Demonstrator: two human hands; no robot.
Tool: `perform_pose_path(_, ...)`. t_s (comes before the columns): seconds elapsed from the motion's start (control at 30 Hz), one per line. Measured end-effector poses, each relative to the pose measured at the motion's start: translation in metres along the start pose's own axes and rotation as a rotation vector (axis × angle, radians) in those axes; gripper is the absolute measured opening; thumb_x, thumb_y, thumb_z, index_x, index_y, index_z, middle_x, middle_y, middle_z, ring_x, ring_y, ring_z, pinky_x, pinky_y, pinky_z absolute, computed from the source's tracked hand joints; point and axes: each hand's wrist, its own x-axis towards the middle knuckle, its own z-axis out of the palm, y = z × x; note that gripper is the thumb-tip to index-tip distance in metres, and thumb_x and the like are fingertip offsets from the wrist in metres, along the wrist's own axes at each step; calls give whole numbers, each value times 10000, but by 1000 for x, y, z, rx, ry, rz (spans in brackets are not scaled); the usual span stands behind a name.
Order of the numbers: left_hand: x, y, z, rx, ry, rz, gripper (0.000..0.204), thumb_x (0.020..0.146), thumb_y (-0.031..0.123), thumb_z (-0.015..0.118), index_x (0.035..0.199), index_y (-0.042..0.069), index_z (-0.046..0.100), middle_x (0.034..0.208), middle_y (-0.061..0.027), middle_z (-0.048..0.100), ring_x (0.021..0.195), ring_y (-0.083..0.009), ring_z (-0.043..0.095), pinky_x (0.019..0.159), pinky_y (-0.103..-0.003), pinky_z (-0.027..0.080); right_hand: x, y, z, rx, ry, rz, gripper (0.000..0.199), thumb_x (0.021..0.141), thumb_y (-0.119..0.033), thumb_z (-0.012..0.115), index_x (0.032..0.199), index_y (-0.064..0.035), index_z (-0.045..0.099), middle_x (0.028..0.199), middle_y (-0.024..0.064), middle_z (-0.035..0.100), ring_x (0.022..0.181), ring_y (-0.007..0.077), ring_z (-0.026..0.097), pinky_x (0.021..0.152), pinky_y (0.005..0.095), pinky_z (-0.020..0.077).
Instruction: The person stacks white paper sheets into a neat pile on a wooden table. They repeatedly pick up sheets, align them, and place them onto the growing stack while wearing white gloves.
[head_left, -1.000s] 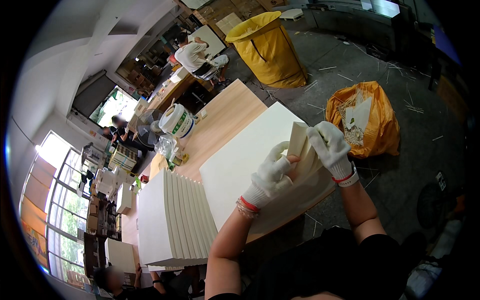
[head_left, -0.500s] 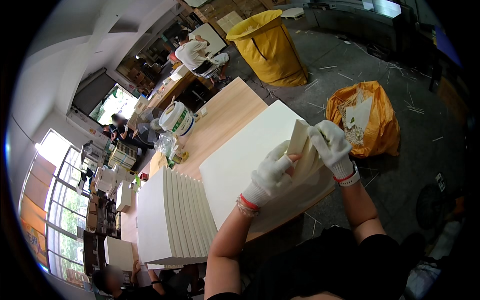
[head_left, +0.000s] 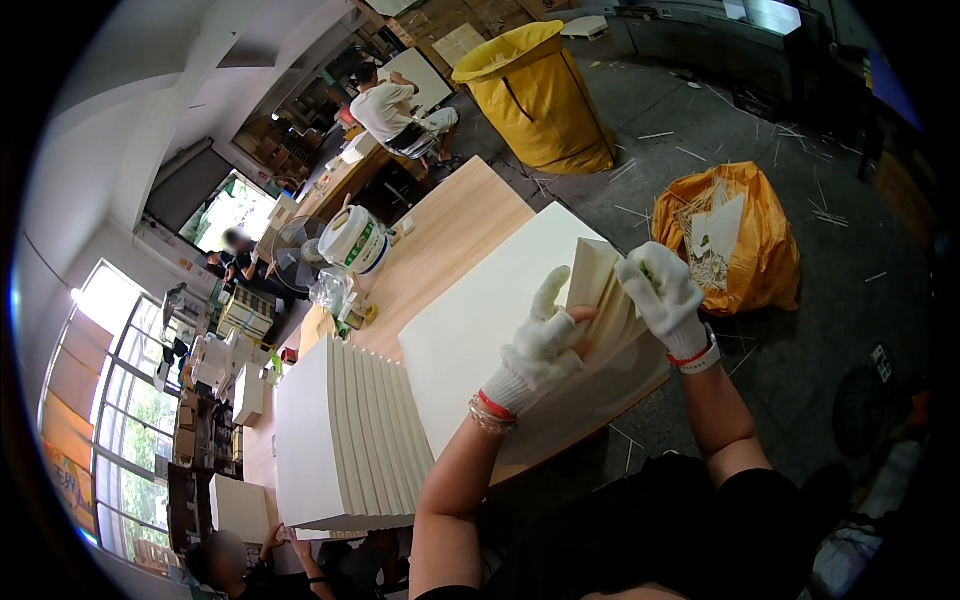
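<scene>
Both hands wear white knit gloves with bare fingertips showing on the left one. Between them stands a folded white card piece (head_left: 593, 272) with several layered edges, held tilted above a large white sheet (head_left: 470, 290) on the table. My left hand (head_left: 540, 350) is at its left side, thumb-side finger raised off and bare fingertips against the card. My right hand (head_left: 661, 287) pinches its right edge with curled fingers. The lower part of the piece is partly hidden between the hands.
A fanned stack of white boards (head_left: 350, 430) lies left on the wooden table (head_left: 450, 220). Behind it stand a white bucket (head_left: 353, 240) and a fan (head_left: 295, 252). An orange bag of scraps (head_left: 770, 260) and a yellow bin bag (head_left: 540, 110) stand on the floor. Other people sit nearby.
A finger of my left hand has lifted and straightened upward from the card piece. The top of the piece has shifted slightly left. My right hand has hardly moved.
</scene>
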Motion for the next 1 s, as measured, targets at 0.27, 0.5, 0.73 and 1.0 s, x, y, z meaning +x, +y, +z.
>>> perform_pose_path(0.27,1,2,-4,-91,-86,-34,349,728,-84,648,1052,43,618,1409,-216,387,1160,-343,543,934,-358,460,0,0,2,-25,5,59,69,868,-62,596,879,-3,630,746,110,559,680,277,565,611,358,449)
perform_pose_path(0.5,2,1,3,-35,-40,-30,428,650,-36,783,1006,74,573,1399,-175,359,935,-230,601,795,-315,518,-3,-1,-1,-7,-28,112,86,868,-56,589,917,-13,645,754,114,558,689,283,568,618,364,453)
perform_pose_path(0.73,-1,11,-1,-216,-41,-249,452,723,-22,722,1141,108,608,1300,-158,494,957,-234,614,802,-319,511,-12,0,2,30,89,103,159,889,-95,573,971,31,624,881,166,604,815,327,602,701,377,479)
perform_pose_path(1.0,-25,9,19,479,104,129,411,789,149,642,1164,11,546,997,-112,599,807,-262,620,683,-354,506,-33,-32,-5,-249,-556,-34,177,828,-133,617,974,-35,633,947,177,614,894,369,588,824,453,466)
